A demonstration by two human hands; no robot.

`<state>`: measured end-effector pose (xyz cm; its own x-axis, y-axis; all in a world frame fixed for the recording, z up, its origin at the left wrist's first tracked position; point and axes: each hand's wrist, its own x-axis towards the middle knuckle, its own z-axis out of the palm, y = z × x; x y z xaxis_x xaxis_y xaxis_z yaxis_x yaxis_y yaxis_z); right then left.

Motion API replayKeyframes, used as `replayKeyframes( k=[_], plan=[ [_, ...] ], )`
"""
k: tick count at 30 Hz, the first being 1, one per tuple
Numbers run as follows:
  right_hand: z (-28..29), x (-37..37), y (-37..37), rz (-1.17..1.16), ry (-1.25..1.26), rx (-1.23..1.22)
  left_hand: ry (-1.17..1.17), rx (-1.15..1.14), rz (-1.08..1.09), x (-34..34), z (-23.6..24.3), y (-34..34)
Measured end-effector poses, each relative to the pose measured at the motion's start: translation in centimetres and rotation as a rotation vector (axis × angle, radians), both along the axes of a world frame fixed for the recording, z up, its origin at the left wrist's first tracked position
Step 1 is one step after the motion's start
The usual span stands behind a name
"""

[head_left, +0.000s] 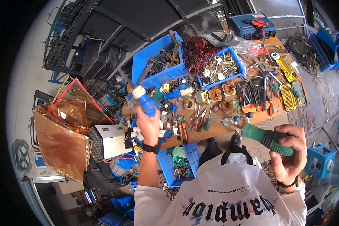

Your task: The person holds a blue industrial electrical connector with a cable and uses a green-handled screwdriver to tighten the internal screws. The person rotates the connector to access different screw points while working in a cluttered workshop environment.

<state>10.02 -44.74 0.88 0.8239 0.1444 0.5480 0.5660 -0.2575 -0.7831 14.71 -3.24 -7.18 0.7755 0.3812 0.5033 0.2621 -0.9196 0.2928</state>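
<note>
My left hand is wrapped round a blue and white industrial plug, raised above the left end of the workbench with its white end pointing up and away. In my right hand is a screwdriver with a thick green and black handle. Its thin shaft points left across the front of the bench. My thumb and fingers close round the handle's rear. A similar blue and white connector lies on the bench beyond my left hand. Pliers with orange handles rest near the front edge.
Blue bins of cables and brass parts stand at the back. Hex keys, a yellow socket set and a red drill sit to the right. A blue crate is below the bench, a copper-coloured sheet box at left.
</note>
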Motion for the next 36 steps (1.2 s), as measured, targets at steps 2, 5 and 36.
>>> replayKeyframes(
  k=[2, 5, 36],
  plan=[
    [-0.4, -0.3, 0.1, -0.034, 0.028, 0.04, -0.031, 0.111, -0.033, 1.1, 0.6, 2.2],
    [-0.5, -0.4, -0.1, -0.03, 0.014, 0.017, -0.049, 0.213, -0.049, 2.8, 2.1, 3.6],
    [0.5, -2.4, 7.2, 0.102, 0.232, 0.394, -0.308, -1.257, -0.526, -6.1, 6.1, -8.5]
  ],
)
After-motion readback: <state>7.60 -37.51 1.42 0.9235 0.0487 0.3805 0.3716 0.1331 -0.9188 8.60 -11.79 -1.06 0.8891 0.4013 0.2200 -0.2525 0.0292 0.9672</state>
